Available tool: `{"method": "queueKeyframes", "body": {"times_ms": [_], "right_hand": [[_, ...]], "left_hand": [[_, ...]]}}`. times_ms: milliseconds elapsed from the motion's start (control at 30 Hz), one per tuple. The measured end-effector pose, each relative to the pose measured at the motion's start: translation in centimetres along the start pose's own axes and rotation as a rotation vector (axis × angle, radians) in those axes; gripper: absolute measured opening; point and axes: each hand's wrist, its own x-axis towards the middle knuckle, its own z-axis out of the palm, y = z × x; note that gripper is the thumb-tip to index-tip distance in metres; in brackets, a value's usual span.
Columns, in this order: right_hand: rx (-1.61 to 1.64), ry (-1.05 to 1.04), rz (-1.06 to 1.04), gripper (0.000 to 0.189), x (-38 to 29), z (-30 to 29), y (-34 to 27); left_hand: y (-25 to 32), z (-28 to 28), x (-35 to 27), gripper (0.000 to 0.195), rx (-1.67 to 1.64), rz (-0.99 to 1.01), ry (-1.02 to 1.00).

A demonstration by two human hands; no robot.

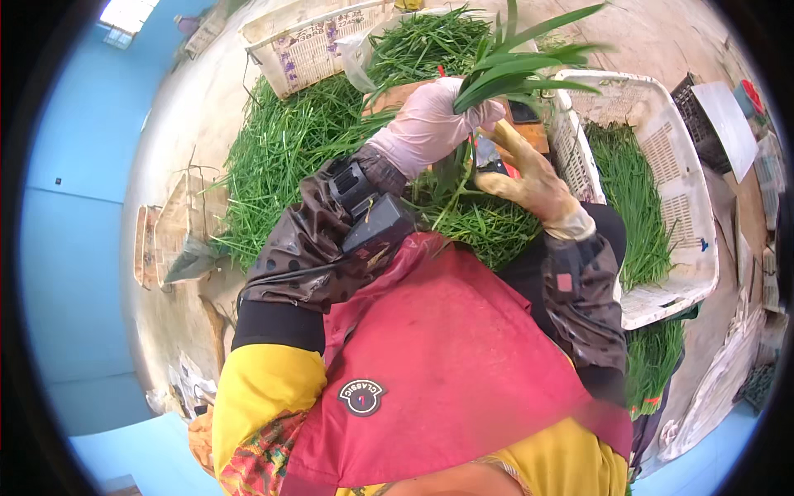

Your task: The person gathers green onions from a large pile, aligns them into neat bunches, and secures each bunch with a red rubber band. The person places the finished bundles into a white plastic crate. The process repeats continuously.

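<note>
My left hand (431, 127), in a pink glove, grips a bunch of long flat green leaves (505, 71), likely garlic chives. Their leaf ends fan out up and to the right, and the lower stems hang below the fist. Just right of the bunch is my right hand (527, 177), in a stained yellowish glove, fingers spread and nothing visible in them. Whether its fingertips touch the bunch, I cannot tell. Beneath both hands lie loose green leaves (496, 229), near a wooden board (397, 98) that the left hand partly hides.
A large heap of green leaves (291, 155) spreads to the left. At right, a white plastic crate (695, 248) holds leaves laid lengthwise. Another crate (316, 46) stands at the back, and more crates (186, 217) at far left. A dark flat object (524, 111) rests on the board.
</note>
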Motion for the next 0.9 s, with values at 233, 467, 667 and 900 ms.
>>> {"method": "queueKeyframes", "body": {"times_ms": [233,467,667,900], "right_hand": [[0.317,-0.216,0.083,0.064,4.0,3.6,0.3],[0.287,-0.303,0.199,0.049,2.0,5.1,2.6],[0.694,-0.221,0.291,0.047,1.7,6.4,3.7],[0.603,-0.086,0.244,0.040,1.0,6.8,6.3]], "left_hand": [[5.8,0.7,1.9,0.026,0.104,0.204,0.110],[7.6,-3.5,1.5,0.033,0.096,0.200,0.421],[8.3,-8.7,-0.2,0.038,0.025,0.114,0.579],[10.6,-9.7,-1.7,0.041,0.094,0.145,0.794]]}}
